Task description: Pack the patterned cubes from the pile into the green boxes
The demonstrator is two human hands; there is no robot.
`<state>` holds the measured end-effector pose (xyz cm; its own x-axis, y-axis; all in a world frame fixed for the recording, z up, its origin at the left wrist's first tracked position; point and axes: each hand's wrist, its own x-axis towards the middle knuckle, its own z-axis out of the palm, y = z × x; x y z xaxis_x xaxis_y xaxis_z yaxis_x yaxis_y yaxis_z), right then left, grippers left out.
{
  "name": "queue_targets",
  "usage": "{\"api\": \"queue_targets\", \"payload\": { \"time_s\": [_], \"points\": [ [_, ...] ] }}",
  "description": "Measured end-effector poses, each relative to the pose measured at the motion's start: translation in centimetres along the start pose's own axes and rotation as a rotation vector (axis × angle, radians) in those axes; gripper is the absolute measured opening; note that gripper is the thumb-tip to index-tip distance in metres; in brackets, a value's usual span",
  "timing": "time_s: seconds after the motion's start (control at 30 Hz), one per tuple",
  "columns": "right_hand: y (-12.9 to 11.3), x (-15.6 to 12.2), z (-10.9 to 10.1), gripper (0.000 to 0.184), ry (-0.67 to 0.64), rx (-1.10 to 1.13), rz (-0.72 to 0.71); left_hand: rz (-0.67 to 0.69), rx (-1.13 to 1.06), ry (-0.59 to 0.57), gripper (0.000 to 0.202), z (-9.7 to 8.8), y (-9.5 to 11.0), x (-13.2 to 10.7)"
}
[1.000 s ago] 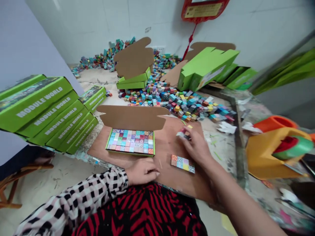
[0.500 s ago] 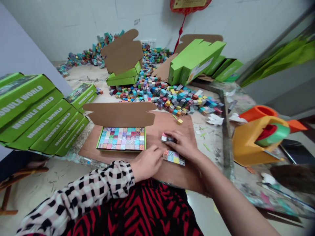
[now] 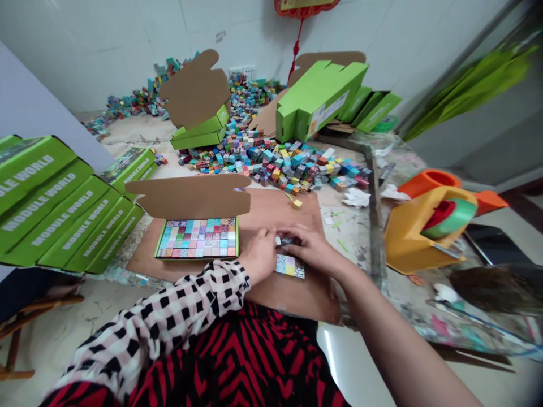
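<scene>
- Left hand and right hand: fingers curled, together pinching a small cluster of patterned cubes, partly hidden.
- Just below the hands: flat slab of cubes.
- Left of the left hand: open green box, packed with cubes.
- Risk: a loose pinch could drop cubes, breaking the slab.

The left hand and the right hand meet in front of the body, backs upward, with their fingertips almost touching. The left forearm, in a black-and-white checked sleeve, angles in from the lower left. The bare right forearm reaches in from the lower right, its fingers curled downward.
</scene>
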<state>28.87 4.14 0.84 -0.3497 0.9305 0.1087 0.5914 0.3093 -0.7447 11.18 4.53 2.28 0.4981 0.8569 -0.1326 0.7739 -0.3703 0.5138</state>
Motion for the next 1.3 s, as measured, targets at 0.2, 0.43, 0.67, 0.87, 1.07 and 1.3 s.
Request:
{"api": "queue_targets", "payload": {
  "time_s": [0.2, 0.43, 0.67, 0.87, 1.07, 1.3],
  "points": [
    [-0.6, -1.7, -1.2, 0.034, 0.152, -0.249, 0.084, -0.005, -0.01, 0.03, 0.033, -0.2, 0.4, 0.1],
    [-5.1, -5.5, -0.2, 0.037, 0.046, -0.476, 0.037, -0.052, -0.029, 0.066, 0.024, -0.5, 0.6, 0.4],
    [-4.3, -5.7, 1.8, 0.034, 0.031, -0.5, 0.113, 0.06, -0.019, 0.066, 0.036, -2.4, 0.6, -3.2],
    [-3.0, -6.3, 0.2, 0.035, 0.055, -0.506, 0.125, 0.066, 0.054, -0.081, 0.032, -1.3, -0.3, -5.7],
    [-2.9, -6.6, 0.7, 0.034, 0.063, -0.538, 0.126, 0.108, -0.145, -0.055, 0.039, 0.4, -1.3, -4.6],
    [-3.1, -6.5, 1.3, 0.033, 0.03, -0.389, 0.184, 0.117, -0.258, -0.048, 0.043, 0.0, -1.4, -4.0]
  ]
}}
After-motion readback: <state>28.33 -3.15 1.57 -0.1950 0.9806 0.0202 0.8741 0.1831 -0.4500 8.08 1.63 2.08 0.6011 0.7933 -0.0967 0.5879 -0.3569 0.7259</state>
